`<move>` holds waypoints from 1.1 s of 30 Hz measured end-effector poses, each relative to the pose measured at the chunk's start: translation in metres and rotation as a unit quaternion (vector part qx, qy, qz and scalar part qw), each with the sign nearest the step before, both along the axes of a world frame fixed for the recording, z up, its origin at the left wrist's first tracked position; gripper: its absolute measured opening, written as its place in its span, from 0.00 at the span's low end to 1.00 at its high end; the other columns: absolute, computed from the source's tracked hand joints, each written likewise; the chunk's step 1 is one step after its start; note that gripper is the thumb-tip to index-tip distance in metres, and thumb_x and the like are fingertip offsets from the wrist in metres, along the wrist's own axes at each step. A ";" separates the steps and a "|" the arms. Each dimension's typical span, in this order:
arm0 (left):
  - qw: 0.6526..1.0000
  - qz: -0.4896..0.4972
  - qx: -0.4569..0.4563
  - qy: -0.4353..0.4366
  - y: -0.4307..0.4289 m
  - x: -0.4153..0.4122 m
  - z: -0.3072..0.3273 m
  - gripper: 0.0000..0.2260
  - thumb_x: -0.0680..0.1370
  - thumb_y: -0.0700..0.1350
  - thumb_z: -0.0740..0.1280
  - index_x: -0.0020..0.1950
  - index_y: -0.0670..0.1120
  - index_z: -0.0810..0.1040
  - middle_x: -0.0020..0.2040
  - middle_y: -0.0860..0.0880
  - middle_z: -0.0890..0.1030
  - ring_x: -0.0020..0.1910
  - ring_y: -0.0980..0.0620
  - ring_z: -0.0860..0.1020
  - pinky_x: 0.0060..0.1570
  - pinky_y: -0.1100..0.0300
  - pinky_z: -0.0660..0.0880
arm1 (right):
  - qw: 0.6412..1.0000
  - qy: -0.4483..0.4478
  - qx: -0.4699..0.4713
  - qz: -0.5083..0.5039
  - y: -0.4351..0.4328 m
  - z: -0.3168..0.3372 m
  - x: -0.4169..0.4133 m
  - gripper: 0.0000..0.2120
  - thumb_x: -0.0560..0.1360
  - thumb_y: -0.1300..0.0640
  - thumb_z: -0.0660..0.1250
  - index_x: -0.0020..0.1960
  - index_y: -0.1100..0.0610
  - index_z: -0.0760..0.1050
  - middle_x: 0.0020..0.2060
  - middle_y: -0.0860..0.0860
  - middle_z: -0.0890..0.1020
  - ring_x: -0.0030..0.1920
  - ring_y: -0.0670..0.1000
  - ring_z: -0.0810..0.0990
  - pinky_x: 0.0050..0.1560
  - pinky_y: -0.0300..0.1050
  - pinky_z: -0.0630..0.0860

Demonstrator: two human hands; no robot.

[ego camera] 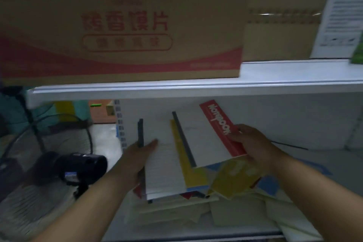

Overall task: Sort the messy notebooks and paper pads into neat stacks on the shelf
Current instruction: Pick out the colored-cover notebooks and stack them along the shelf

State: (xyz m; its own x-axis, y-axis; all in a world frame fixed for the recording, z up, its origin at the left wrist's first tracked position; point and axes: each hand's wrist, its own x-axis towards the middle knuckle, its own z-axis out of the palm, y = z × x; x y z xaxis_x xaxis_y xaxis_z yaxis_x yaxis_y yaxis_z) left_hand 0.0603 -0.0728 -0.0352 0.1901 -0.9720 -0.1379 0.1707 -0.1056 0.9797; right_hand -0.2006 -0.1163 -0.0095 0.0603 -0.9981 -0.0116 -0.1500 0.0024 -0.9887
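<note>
The messy pile is lying on the lower shelf (225, 231), mid-view. The left hand (141, 155), at 9 o'clock of the pile, is resting with fingers straight against the left edge of a white lined pad (165, 167). The right hand (249, 143), at 3 o'clock, is pinching the red edge of a red-and-white notebook (204, 137), which is lying tilted over a yellow notebook (193, 175). A yellow pad (229, 182) and cream papers (172, 214) are lying toward 6 o'clock. A cardboard box (121, 25) is sitting on the upper shelf (176, 88) at 12 o'clock.
</note>
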 end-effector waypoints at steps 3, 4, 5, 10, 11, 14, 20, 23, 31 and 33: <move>0.998 -0.057 -0.001 -0.032 -0.021 -0.066 0.015 0.12 0.76 0.54 0.67 0.51 0.46 0.79 0.44 0.44 0.83 0.41 0.46 0.82 0.34 0.60 0.78 | 0.998 0.039 0.000 -0.054 0.006 -0.006 -0.026 0.08 0.78 0.61 0.63 0.57 0.56 0.74 0.42 0.51 0.80 0.41 0.53 0.80 0.42 0.43 0.77; 0.996 -0.078 -0.001 -0.030 -0.026 -0.088 0.019 0.13 0.76 0.54 0.68 0.53 0.46 0.79 0.46 0.44 0.84 0.43 0.46 0.82 0.35 0.60 0.78 | 0.996 0.049 0.007 -0.070 0.009 -0.009 -0.037 0.07 0.78 0.60 0.62 0.56 0.55 0.74 0.42 0.51 0.80 0.43 0.54 0.80 0.45 0.46 0.77; 0.995 -0.093 -0.002 -0.026 -0.032 -0.111 0.020 0.14 0.76 0.52 0.68 0.56 0.45 0.79 0.48 0.44 0.84 0.44 0.45 0.82 0.36 0.59 0.78 | 0.995 0.047 0.011 -0.083 0.012 -0.011 -0.050 0.06 0.79 0.60 0.61 0.54 0.56 0.73 0.42 0.50 0.80 0.43 0.54 0.80 0.48 0.48 0.78; 0.987 -0.162 0.003 0.005 -0.045 -0.232 0.015 0.07 0.78 0.49 0.65 0.46 0.46 0.77 0.40 0.47 0.80 0.37 0.49 0.79 0.27 0.62 0.75 | 0.992 -0.017 -0.006 -0.126 0.041 -0.016 -0.143 0.14 0.77 0.69 0.59 0.40 0.52 0.71 0.37 0.48 0.78 0.37 0.48 0.78 0.45 0.45 0.77; 0.984 -0.175 0.009 0.014 -0.046 -0.259 0.012 0.09 0.79 0.51 0.64 0.47 0.46 0.76 0.39 0.47 0.80 0.36 0.49 0.79 0.24 0.64 0.75 | 0.991 -0.032 -0.003 -0.128 0.047 -0.018 -0.168 0.15 0.77 0.70 0.59 0.41 0.52 0.72 0.37 0.48 0.79 0.36 0.47 0.79 0.41 0.42 0.77; 0.971 -0.229 0.039 0.064 -0.044 -0.346 0.005 0.18 0.78 0.58 0.60 0.52 0.44 0.79 0.40 0.43 0.84 0.36 0.44 0.82 0.28 0.60 0.77 | 0.985 -0.055 0.022 -0.161 0.066 -0.029 -0.249 0.17 0.74 0.74 0.58 0.51 0.55 0.75 0.40 0.52 0.82 0.32 0.46 0.81 0.31 0.35 0.75; 0.947 -0.299 0.097 0.066 -0.036 -0.511 -0.015 0.18 0.79 0.56 0.62 0.42 0.42 0.80 0.40 0.39 0.83 0.38 0.42 0.80 0.37 0.55 0.76 | 0.956 -0.107 0.029 -0.271 0.114 -0.045 -0.388 0.18 0.74 0.76 0.56 0.49 0.56 0.77 0.36 0.53 0.84 0.29 0.48 0.82 0.29 0.38 0.77; 0.921 -0.355 0.138 0.082 -0.029 -0.582 -0.021 0.21 0.77 0.59 0.63 0.47 0.41 0.80 0.39 0.40 0.84 0.40 0.41 0.82 0.38 0.51 0.77 | 0.939 -0.110 0.022 -0.325 0.132 -0.051 -0.450 0.21 0.74 0.76 0.55 0.48 0.53 0.77 0.39 0.53 0.84 0.32 0.52 0.82 0.32 0.41 0.78; 0.883 -0.438 0.166 0.021 -0.019 -0.726 -0.048 0.18 0.79 0.54 0.64 0.57 0.39 0.75 0.43 0.36 0.84 0.39 0.37 0.83 0.39 0.44 0.81 | 0.920 -0.113 0.071 -0.367 0.161 -0.063 -0.572 0.19 0.78 0.68 0.54 0.54 0.47 0.74 0.47 0.56 0.85 0.39 0.55 0.83 0.45 0.50 0.80; 0.888 -0.433 0.152 0.008 -0.029 -0.754 -0.059 0.17 0.79 0.51 0.64 0.61 0.40 0.74 0.50 0.36 0.83 0.46 0.35 0.82 0.51 0.37 0.77 | 0.923 -0.116 0.081 -0.358 0.159 -0.067 -0.597 0.19 0.79 0.67 0.54 0.53 0.46 0.75 0.48 0.56 0.85 0.42 0.56 0.83 0.48 0.51 0.79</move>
State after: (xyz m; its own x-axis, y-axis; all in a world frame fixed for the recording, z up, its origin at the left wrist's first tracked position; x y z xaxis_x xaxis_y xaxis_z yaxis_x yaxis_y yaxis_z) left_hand -0.6933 -0.1022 -0.0942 -0.6160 -0.6693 -0.4154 -0.0900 -0.4641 0.8812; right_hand -0.7973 0.0422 -0.0762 -0.5949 -0.7689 -0.2341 0.1629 0.1699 -0.9719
